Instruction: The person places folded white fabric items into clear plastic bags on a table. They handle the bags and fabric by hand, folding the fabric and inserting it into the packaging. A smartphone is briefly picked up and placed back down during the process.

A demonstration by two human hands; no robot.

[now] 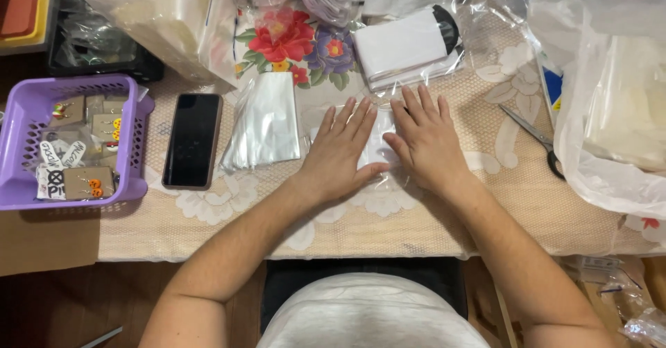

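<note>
Both forearms reach up from the near table edge, and the left hand [338, 155] and right hand [428, 145] lie flat, fingers spread, pressing a clear plastic sleeve [380, 152] with something white inside onto the lace tablecloth [416, 230], apparently to smooth it flat. Neither hand pinches anything. Left of the sleeve lies a stack of silvery clear bags [266, 121], then a dark phone [192, 140], then a purple basket [132, 147] of carded earrings. Beyond the sleeve sits a wrapped white bundle [402, 48]. Right of it lie scissors [538, 140] beside a big white plastic bag [603, 91], crowding that side.
</note>
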